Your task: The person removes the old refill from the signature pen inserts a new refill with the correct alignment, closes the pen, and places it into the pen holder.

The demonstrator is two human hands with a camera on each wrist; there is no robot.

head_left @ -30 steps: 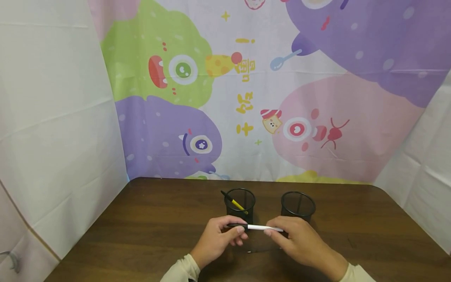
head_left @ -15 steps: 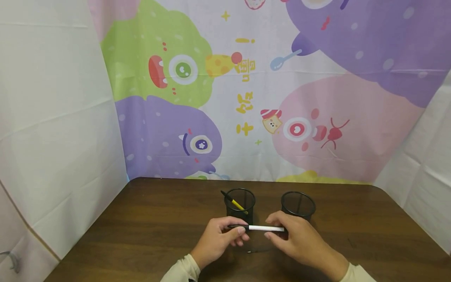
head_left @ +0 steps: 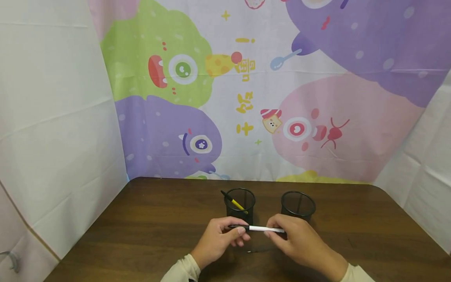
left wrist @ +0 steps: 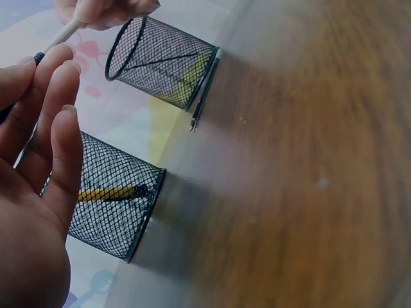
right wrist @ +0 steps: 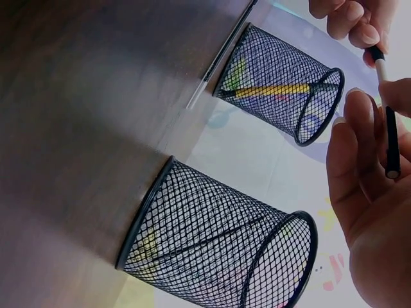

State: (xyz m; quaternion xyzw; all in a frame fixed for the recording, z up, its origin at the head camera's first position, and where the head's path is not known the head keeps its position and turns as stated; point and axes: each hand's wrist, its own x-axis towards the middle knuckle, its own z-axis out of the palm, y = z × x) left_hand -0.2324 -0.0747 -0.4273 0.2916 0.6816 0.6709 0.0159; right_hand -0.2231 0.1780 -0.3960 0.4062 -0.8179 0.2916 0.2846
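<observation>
Between both hands a pen (head_left: 258, 228) with a white barrel and a black end lies roughly level above the table. My left hand (head_left: 216, 239) pinches the black end between thumb and index finger, the other fingers loosely bent. My right hand (head_left: 299, 239) pinches the white end with thumb and forefinger; in the right wrist view the pen's tip end (right wrist: 392, 163) sticks out past the thumb, looking dark there. Below the hands, a thin dark stick like a pen refill (left wrist: 204, 96) lies on the table, partly hidden by my right hand in the head view.
Two black mesh pen cups stand behind the hands. The left cup (head_left: 254, 201) holds a yellow and black pen (head_left: 237, 203) leaning on its rim; the right cup (head_left: 314, 207) shows nothing inside. A cartoon-print curtain (head_left: 246, 156) hangs behind the brown table (head_left: 158, 219).
My right thumb and forefinger parted from the white end half a second ago and now pinch it again. The left hand has kept its grip on the pen almost unmoved.
</observation>
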